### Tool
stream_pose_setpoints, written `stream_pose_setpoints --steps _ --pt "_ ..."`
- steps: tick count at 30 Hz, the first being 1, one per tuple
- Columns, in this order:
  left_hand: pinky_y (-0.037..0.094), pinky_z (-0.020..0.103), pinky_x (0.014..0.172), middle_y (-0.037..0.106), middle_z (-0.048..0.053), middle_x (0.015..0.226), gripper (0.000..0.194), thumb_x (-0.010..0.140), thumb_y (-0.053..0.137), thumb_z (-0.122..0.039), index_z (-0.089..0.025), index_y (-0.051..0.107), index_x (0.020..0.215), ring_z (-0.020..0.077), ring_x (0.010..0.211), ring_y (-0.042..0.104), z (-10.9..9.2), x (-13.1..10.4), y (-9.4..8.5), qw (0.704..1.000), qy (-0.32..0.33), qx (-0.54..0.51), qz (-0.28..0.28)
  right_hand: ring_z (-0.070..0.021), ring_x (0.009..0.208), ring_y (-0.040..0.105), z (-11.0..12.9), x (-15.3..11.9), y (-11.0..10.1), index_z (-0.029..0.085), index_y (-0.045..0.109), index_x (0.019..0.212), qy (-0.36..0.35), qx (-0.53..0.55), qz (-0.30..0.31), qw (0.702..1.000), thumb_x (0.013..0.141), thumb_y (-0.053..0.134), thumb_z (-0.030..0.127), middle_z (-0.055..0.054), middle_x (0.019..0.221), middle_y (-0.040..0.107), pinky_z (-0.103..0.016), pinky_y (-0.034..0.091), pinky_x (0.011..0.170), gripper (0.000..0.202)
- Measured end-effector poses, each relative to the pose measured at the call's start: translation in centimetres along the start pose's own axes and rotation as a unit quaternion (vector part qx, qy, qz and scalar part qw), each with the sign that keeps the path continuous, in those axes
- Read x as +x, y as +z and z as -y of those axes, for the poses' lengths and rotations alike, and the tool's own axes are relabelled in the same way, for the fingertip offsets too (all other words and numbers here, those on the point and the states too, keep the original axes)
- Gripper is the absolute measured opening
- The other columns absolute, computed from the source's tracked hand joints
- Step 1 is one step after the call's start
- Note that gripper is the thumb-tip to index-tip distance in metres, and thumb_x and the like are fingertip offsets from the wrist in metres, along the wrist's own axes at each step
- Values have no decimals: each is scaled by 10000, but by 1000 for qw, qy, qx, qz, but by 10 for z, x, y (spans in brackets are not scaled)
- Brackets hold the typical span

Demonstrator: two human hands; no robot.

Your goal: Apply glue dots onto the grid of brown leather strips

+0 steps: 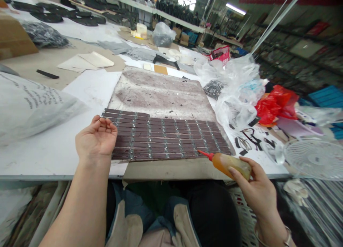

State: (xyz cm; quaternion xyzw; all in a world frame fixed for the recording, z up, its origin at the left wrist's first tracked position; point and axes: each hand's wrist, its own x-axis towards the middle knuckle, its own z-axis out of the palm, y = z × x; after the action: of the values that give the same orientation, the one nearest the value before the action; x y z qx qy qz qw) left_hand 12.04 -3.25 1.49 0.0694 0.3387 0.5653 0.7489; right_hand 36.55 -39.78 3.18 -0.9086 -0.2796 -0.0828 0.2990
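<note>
Free room over board (158, 88) beyond strips (171, 137); plastic bags (233, 75) block right, sack (32, 105) left.

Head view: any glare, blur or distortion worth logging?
Head view: the long white tube light glares; head view: the dim, dark shelves at right look blurred; head view: the round white slotted item looks stretched; head view: the red-nozzled orange plastic squeeze bottle reads clearly.

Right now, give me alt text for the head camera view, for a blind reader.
A person's right hand holds an amber squeeze bottle, its red nozzle pointed at rows of dark strips on a worn board. The left hand is curled palm-up at the strips' left end; a red plastic bag lies to the right.
</note>
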Motion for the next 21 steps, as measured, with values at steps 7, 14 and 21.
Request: stream_pose_setpoints --steps 7,14,21 --pt "466 216 521 562 10 607 272 600 481 0 -119 544 837 104 584 573 2 -2 3 1000 4 -6 2 -229 861 608 -4 4 -2 216 604 1102 7 -9 -13 1000 697 654 556 -58 1000 642 -385 470 848 531" --pt "470 211 523 565 4 615 260 624 480 -16 -137 541 846 95 588 572 4 -2 3 1000 2 7 0 -236 854 608 -9 5 -4 214 614 1089 9 -17 -26 999 698 650 565 -60 993 646 -396 468 844 527" --pt "471 205 523 557 -2 617 254 632 484 -22 -144 537 849 92 578 579 5 -2 3 1000 2 16 4 -241 867 608 -21 7 -6 218 617 1105 18 -35 -55 998 674 667 584 -62 1013 650 -401 470 847 568"
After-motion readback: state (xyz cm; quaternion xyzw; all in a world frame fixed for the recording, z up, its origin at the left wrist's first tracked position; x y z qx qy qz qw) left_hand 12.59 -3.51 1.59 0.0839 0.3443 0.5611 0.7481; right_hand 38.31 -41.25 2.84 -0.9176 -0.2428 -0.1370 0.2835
